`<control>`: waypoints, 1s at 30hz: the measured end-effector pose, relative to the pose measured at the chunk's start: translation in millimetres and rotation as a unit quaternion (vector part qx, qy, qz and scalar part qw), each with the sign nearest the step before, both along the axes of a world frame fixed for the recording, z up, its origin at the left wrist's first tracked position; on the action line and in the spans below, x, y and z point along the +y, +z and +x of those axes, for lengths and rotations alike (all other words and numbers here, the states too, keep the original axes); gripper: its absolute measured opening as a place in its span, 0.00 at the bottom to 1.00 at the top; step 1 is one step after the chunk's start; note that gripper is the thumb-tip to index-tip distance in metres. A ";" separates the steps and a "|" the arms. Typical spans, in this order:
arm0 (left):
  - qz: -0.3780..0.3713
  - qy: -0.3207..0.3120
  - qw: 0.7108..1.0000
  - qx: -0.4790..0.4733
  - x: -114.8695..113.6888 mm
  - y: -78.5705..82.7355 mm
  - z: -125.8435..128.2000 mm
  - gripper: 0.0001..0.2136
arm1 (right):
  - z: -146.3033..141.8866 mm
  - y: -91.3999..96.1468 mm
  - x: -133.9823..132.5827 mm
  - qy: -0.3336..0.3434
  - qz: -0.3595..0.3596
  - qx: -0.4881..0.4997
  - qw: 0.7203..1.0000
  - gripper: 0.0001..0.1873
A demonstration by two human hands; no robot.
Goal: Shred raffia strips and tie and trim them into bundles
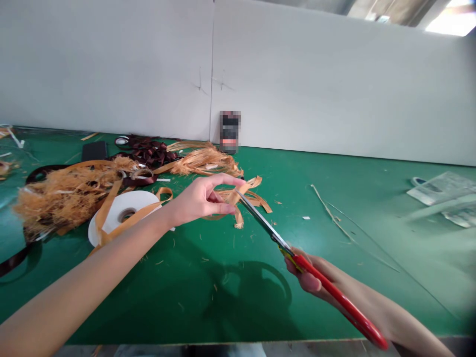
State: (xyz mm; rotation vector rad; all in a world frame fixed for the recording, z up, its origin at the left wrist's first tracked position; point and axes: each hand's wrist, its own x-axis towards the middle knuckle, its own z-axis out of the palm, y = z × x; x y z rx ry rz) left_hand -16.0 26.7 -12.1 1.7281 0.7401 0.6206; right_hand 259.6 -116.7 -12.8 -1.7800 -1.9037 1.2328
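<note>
My left hand (206, 198) pinches a tan ribbon (235, 197) between thumb and fingertips above the middle of the table. In my right hand (307, 277) is a pair of red-handled scissors (334, 292), its blades pointing up and left. The blade tips reach the ribbon just beside my left fingers; whether they touch it I cannot tell. Under my left forearm lies a white ribbon spool (143, 199) with tan ribbon trailing off it. More tan ribbon pieces (260, 201) lie just beyond my left hand.
On the green table (230, 297), frayed tan fibre (63, 198) heaps up at left, beside dark brown ribbon (152, 151). A tan strand bundle (204, 158) lies behind my left hand. A pixelated dark object (229, 131) stands against the white partition (316, 79). Clear plastic packets (442, 188) are at right.
</note>
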 end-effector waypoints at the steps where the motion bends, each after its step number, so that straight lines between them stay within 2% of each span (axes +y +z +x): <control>1: 0.004 -0.001 1.000 0.000 0.1 -0.4 0.0 0.26 | -1.0 0.3 0.6 0.001 -0.018 0.002 1.000 0.22; 4: 0.007 -0.001 1.000 0.004 -0.8 -0.4 1.2 0.25 | -3.8 2.3 2.3 0.006 -0.060 0.007 0.998 0.21; 12: 0.004 -0.001 1.000 0.007 -3.6 0.3 3.7 0.24 | -0.5 -0.3 1.9 0.014 -0.068 0.043 0.997 0.15; 15: 0.007 -0.005 1.000 0.011 -2.5 -0.2 2.7 0.23 | 0.6 -1.3 1.5 0.000 -0.073 0.056 0.996 0.10; 18: 0.008 -0.010 1.000 0.013 -2.0 -0.4 2.1 0.23 | 1.7 -1.0 1.6 0.018 -0.077 0.056 0.995 0.06; 25: 0.011 -0.011 1.000 0.014 -2.6 -0.9 -0.8 0.24 | 5.0 -0.9 0.2 0.056 -0.036 0.026 0.997 0.09; 30: 0.007 -0.020 1.000 0.007 -2.1 -1.4 -4.2 0.24 | 2.1 2.2 1.3 0.038 -0.086 0.039 0.995 0.12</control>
